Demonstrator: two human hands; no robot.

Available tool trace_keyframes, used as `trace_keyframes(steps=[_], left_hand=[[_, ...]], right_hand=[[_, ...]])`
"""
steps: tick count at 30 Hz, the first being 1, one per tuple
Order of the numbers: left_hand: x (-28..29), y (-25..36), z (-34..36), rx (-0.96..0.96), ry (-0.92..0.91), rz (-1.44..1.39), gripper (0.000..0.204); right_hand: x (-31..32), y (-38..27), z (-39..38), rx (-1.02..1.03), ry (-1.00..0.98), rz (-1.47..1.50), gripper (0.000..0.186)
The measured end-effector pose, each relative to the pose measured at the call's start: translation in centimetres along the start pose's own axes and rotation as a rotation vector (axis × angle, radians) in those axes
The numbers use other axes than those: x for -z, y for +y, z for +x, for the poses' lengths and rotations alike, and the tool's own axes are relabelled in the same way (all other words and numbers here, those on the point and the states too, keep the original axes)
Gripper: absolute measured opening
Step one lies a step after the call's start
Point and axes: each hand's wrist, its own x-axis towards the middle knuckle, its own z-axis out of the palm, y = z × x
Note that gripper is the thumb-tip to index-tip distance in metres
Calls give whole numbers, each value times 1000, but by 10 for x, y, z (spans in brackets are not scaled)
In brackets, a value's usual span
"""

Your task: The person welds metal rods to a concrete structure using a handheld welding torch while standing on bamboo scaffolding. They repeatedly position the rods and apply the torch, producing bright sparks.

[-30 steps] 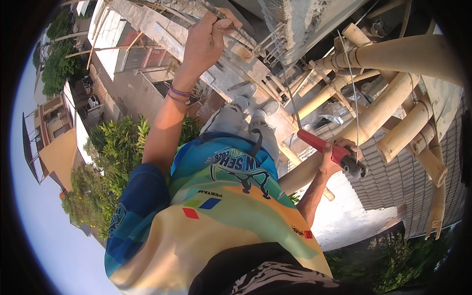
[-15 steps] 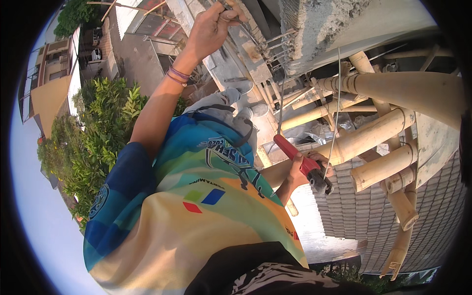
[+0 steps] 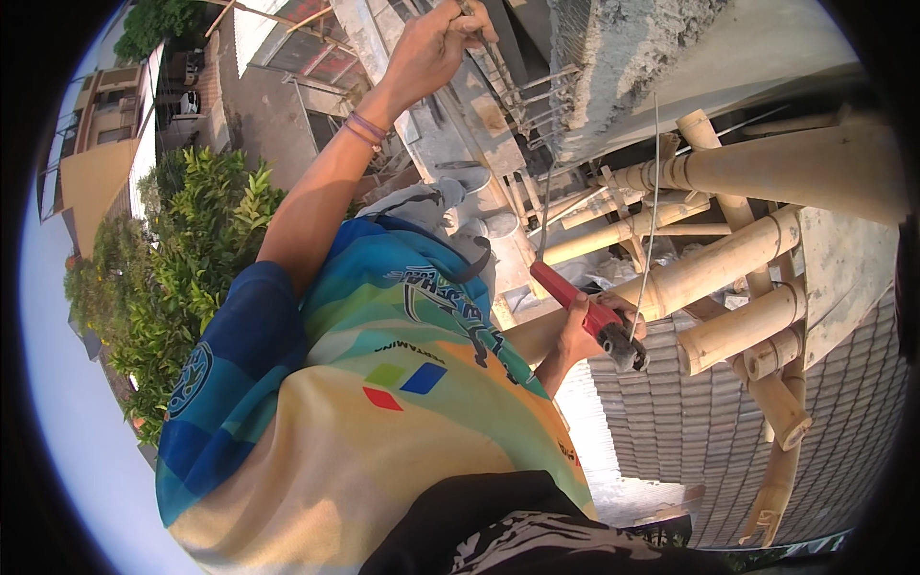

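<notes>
Tool, red-bodied, sits within the grasping right fingers, seemingly a holding step whose next move calls for steady grip, while what the curled left fingers grasp, I cannot tell.

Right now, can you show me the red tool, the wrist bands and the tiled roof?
Red tool (image 3: 602,318): head view, on its red body.
Wrist bands (image 3: 368,126): head view, on the upper band.
Tiled roof (image 3: 695,431): head view, on its grey tiles.
</notes>
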Motion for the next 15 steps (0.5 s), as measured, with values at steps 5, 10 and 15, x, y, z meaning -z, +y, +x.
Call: trace_keyframes(steps=[5,10,15], left_hand=[[0,-4,3,44,-75,-39,36],[0,1,6,148,-150,-131,38],[-5,-7,4,58,-90,-68,41]], right_hand=[[1,-1,0,-3,0,-8,67],[1,0,2,-13,7,-22,68],[0,-4,-1,-23,1,-49,68]])
